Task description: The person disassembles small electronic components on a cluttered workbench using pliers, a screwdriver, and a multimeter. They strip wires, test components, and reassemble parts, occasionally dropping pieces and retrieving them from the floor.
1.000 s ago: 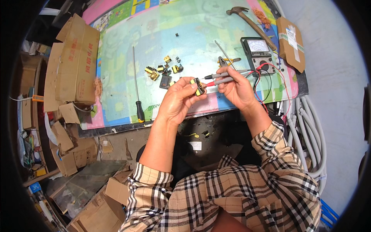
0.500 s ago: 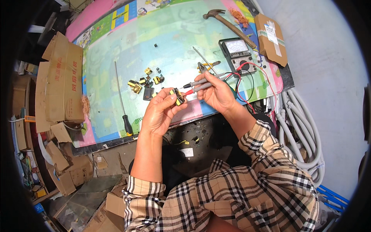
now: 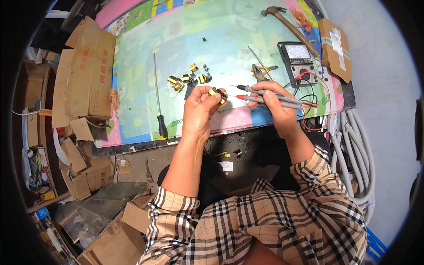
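Between the thumb and fingers of my left hand (image 3: 201, 108) is a small black-and-yellow transformer (image 3: 217, 94). My right hand (image 3: 279, 102) grips two grey multimeter probes (image 3: 276, 95), one with a black collar and one with a red. Their thin metal tips point left and are apart from the transformer. Red and black leads run from the probes to an analog multimeter (image 3: 298, 62) at the right of the table. Several similar black and yellow parts (image 3: 185, 79) lie loose just beyond my left hand. A dark square piece is partly hidden behind that hand.
A long screwdriver (image 3: 159, 101) lies left on the patterned table mat (image 3: 137, 84). Pliers (image 3: 260, 72), another thin shaft (image 3: 257, 56), a hammer (image 3: 291, 28) and copper wire (image 3: 301, 20) lie right. Cardboard boxes (image 3: 95, 70) flank the table. Grey hoses (image 3: 355, 150) hang beside it.
The probe tips have drawn away from the transformer, and my right hand has moved right. The view has shifted, so the table contents appear farther right and higher.
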Motion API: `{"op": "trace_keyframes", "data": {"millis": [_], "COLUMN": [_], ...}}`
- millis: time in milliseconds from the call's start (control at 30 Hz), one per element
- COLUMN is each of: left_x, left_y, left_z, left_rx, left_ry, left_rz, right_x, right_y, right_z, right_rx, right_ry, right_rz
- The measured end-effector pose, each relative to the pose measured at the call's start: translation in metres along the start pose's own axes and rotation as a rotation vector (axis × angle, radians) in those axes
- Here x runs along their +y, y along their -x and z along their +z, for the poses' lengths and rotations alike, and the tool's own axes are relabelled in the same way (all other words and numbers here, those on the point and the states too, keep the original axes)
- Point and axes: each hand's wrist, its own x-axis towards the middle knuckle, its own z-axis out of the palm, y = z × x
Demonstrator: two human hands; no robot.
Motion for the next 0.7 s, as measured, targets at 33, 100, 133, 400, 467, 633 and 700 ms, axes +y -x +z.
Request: {"op": "trace_keyframes", "data": {"millis": [33, 100, 133, 400, 467, 633, 700], "left_x": [-0.0007, -0.0016, -0.0021, -0.0059, -0.0057, -0.0057, -0.0071], "left_y": [0.0000, 0.0008, 0.0011, -0.0017, -0.0014, -0.0015, -0.0009], "left_z": [0.0009, 0.0026, 0.0035, 0.0067, 0.0079, 0.0084, 0.0096], "left_rx": [-0.001, -0.002, -0.003, -0.033, -0.036, -0.038, -0.028], "left_ry": [-0.011, -0.035, -0.041, -0.061, -0.072, -0.129, -0.169], "left_rz": [0.005, 0.017, 0.014, 0.023, 0.025, 0.060, 0.114], "right_x": [-0.0002, 0.0011, 0.0010, -0.0049, -0.0039, -0.0065, -0.0065], "right_y": [0.0003, 0.0003, 0.0005, -0.0025, -0.0022, -0.0028, -0.0037], "right_z": [0.0011, 0.0033, 0.0026, -0.0004, -0.0013, -0.0008, -0.0019], "right_rx": [-0.007, 0.001, -0.011, -0.015, -0.009, 0.005, -0.008], "right_ry": [0.021, 0.044, 0.085, 0.196, 0.186, 0.231, 0.321], "right_rz": [-0.025, -0.061, -0.072, -0.128, -0.134, -0.168, -0.233]}}
